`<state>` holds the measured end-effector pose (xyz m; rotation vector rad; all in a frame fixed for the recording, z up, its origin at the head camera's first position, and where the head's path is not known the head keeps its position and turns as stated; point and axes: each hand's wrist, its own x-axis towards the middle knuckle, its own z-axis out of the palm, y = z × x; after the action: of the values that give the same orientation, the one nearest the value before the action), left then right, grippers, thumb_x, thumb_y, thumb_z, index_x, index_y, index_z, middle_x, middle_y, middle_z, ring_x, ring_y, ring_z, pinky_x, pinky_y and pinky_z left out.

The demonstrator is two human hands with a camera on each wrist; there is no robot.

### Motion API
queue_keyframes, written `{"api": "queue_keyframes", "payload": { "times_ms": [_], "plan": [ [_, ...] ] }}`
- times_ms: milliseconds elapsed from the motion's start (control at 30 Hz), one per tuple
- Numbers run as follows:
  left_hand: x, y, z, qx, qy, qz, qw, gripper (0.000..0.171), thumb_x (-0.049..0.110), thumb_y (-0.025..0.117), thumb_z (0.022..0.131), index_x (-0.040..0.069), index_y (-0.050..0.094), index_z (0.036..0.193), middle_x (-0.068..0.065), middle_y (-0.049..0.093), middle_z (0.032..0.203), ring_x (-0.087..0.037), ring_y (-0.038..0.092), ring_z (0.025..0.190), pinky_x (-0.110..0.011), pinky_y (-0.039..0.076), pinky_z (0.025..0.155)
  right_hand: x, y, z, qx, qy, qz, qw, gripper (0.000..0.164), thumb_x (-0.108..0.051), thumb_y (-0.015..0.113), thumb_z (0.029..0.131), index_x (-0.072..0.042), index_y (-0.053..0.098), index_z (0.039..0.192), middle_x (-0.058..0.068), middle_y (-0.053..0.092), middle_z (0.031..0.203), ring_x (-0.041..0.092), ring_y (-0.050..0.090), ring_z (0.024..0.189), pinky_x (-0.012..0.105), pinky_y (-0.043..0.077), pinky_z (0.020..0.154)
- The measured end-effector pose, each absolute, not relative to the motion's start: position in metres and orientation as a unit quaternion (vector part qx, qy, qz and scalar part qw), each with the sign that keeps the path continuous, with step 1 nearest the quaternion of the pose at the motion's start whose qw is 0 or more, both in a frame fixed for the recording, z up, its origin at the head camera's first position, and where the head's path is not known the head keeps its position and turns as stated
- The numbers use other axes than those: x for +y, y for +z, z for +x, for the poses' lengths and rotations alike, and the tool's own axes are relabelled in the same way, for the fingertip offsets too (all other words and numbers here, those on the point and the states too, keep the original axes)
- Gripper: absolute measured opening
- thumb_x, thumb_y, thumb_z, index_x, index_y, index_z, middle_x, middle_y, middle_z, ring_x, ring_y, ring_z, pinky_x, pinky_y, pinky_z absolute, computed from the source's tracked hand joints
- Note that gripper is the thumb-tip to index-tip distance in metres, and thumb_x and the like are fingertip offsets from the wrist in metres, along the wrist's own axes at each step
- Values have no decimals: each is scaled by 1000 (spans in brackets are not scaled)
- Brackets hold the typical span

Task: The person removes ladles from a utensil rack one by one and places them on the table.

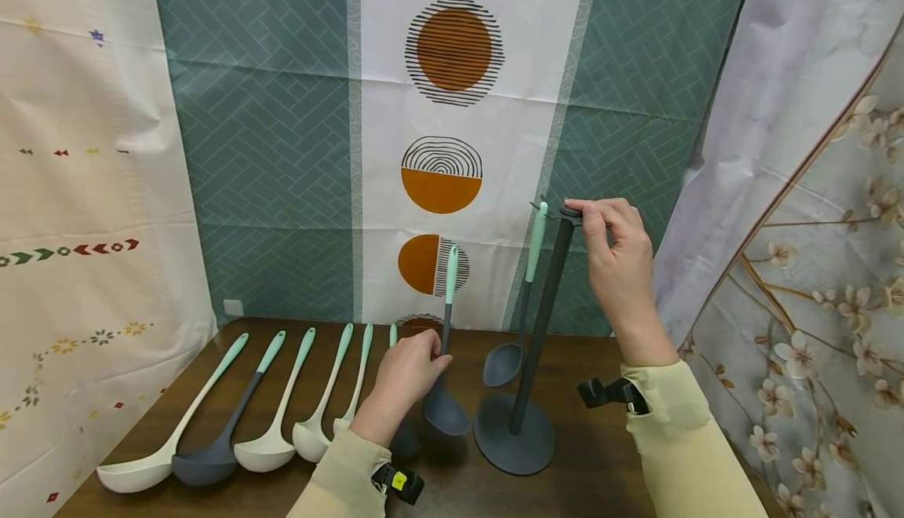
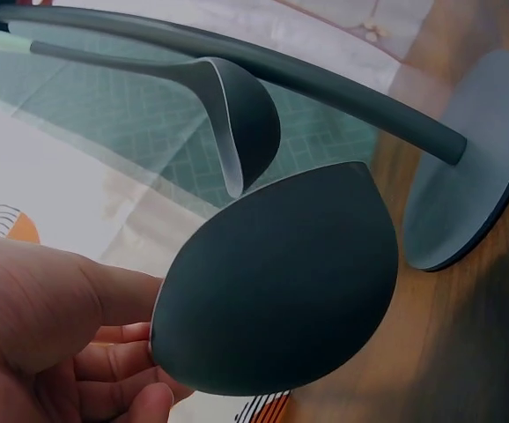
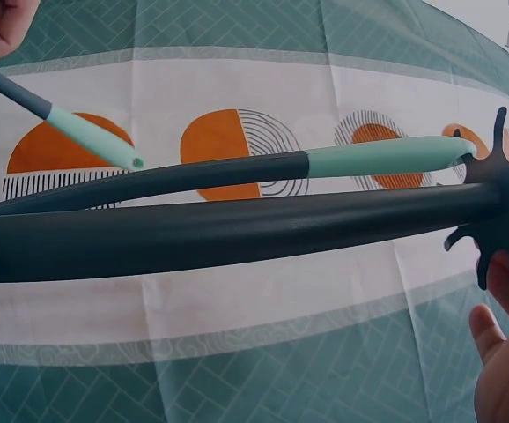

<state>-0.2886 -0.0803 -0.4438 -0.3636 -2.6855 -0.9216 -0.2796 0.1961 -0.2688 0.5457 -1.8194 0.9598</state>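
My left hand (image 1: pixel 408 370) grips a dark grey ladle (image 1: pixel 446 410) by its shaft, with the mint handle end up and the bowl down. In the left wrist view the rounded back of that bowl (image 2: pixel 276 286) faces the camera. At the right stands a dark utensil stand (image 1: pixel 542 330) with a round base, tilted in the head view. My right hand (image 1: pixel 623 263) holds its top, thumb and fingers at the hooked disc (image 3: pixel 505 189). Another grey ladle (image 1: pixel 503 366) hangs by its mint handle from one hook, beside the pole.
Along the left of the brown table (image 1: pixel 579 455) lie several ladles with mint handles, among them a cream ladle (image 1: pixel 264 452) and a grey ladle (image 1: pixel 206 463). One more grey ladle (image 1: pixel 405 441) is partly hidden behind my left hand. Patterned cloth (image 1: pixel 282 149) hangs behind.
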Motion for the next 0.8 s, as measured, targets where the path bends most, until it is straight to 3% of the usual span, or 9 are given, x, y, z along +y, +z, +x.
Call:
{"api": "queue_keyframes", "payload": {
  "times_ms": [800],
  "plan": [
    [-89, -460, -295, -959, -242, -104, 101, 35, 22, 88, 97, 14, 58, 80, 2, 54, 67, -17, 51, 59, -33, 41, 55, 195, -269, -279, -744, 399, 226, 486, 31, -22, 55, 118, -13, 84, 128, 6, 70, 114, 10, 54, 110, 28, 37, 91]
  ]
}}
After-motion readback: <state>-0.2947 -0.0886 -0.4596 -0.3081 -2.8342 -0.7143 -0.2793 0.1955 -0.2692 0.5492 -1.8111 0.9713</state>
